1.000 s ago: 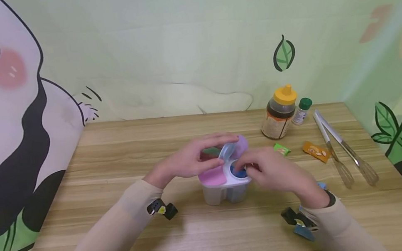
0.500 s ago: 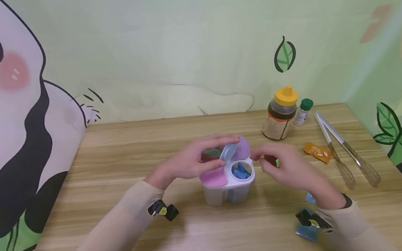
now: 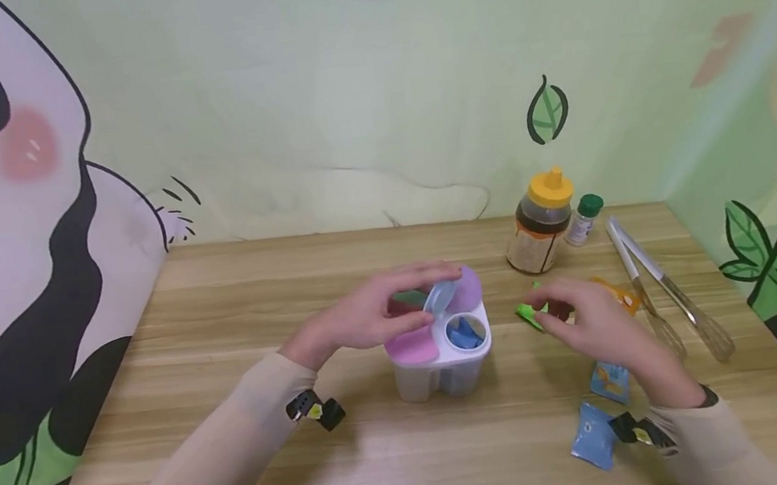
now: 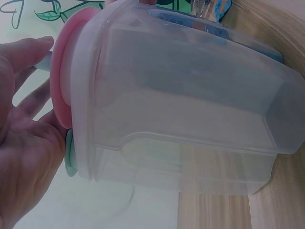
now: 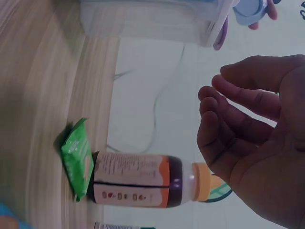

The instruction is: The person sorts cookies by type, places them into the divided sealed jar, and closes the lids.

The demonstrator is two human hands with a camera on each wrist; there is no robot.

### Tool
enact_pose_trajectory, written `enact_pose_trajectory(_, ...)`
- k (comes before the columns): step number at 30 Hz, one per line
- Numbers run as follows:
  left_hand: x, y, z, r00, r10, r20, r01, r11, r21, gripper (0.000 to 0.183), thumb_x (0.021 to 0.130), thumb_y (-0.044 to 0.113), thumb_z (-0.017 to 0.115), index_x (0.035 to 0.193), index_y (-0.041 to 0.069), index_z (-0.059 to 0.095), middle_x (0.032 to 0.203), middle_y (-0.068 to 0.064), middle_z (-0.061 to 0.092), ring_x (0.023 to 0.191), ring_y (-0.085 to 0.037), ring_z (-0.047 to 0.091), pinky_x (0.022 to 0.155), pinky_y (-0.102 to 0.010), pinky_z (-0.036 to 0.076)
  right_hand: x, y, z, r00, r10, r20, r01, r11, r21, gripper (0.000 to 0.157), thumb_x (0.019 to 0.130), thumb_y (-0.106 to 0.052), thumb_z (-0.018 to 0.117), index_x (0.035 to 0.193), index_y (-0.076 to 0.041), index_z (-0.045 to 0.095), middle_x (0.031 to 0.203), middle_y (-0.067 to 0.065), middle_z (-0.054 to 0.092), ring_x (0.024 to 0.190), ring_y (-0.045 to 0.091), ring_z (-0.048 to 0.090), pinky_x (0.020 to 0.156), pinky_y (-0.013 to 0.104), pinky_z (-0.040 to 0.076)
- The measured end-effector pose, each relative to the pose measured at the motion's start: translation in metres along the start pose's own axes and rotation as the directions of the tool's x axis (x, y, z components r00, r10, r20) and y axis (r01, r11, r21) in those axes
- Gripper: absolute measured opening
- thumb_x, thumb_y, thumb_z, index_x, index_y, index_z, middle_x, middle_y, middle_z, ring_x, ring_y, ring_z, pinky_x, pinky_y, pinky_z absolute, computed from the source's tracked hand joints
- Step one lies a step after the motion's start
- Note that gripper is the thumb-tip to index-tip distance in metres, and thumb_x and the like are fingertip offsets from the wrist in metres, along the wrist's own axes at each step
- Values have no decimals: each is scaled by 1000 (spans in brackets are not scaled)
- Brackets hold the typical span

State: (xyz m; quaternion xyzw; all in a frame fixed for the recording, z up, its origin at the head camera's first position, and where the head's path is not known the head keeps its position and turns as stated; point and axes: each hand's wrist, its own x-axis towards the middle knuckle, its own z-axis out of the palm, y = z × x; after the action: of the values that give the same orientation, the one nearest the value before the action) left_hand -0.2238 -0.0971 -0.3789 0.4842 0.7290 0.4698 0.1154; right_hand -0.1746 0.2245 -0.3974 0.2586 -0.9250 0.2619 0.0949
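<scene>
A translucent container (image 3: 416, 381) with a white top and coloured flip lids stands mid-table. My left hand (image 3: 375, 313) reaches over it and holds the raised light-blue lid (image 3: 441, 296) between thumb and fingers. Blue wrappers (image 3: 464, 335) show inside the round opening beneath that lid. A pink lid (image 3: 412, 346) lies flat on the near left, and a purple lid (image 3: 468, 289) is at the far right. My right hand (image 3: 598, 322), empty with loosely bent fingers, hovers right of the container. Close to its fingertips lies a green packet (image 3: 530, 316), also in the right wrist view.
Two blue packets, one nearer (image 3: 593, 437) and one farther (image 3: 610, 382), lie by the right forearm. An orange packet (image 3: 621, 295) is partly behind the right hand. Farther back stand a yellow-capped bottle (image 3: 540, 228) and a green-capped jar (image 3: 584, 220); metal tongs (image 3: 662, 274) lie at right.
My right hand has withdrawn from the round opening and moved right to the green packet, uncovering the blue wrappers inside. The left hand stays at the raised lid.
</scene>
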Motion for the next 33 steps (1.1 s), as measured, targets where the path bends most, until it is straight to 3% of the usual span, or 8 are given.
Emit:
enact_pose_trajectory(5,0,-1,1,1000,4,-2,-4,1000,0,54,93,6,64,144,9,47,153,-3,41,136,-18,43,94,-30,54,-8,11,-2,994,92,67,-90,995,-31,19,84,-5,72,103,-4,71,89,3,71,71,8,59,61,26,52)
enact_pose_trajectory(10,0,-1,1,1000,9,-2,-9,1000,-1,53,93,6,63,144,8,47,153,-4,41,136,-19,43,94,-30,54,-17,24,-4,967,211,147,-204,977,-59,22,86,-7,70,107,0,70,96,12,71,76,14,62,64,28,52)
enact_pose_trajectory(20,0,-1,1,1000,-6,-1,6,1000,-13,54,93,5,64,144,8,47,153,-2,40,136,-18,43,94,-30,54,-31,42,-1,922,314,225,-293,948,-124,30,85,-11,70,110,7,67,99,20,70,80,25,66,64,37,56)
enact_pose_trajectory(33,0,-2,1,1000,-3,1,3,1000,-11,54,93,8,64,144,8,47,153,-3,40,137,-19,42,94,-30,54,-40,51,-6,810,482,335,-426,875,-229,48,81,-21,76,115,9,61,105,28,65,92,40,64,72,49,55)
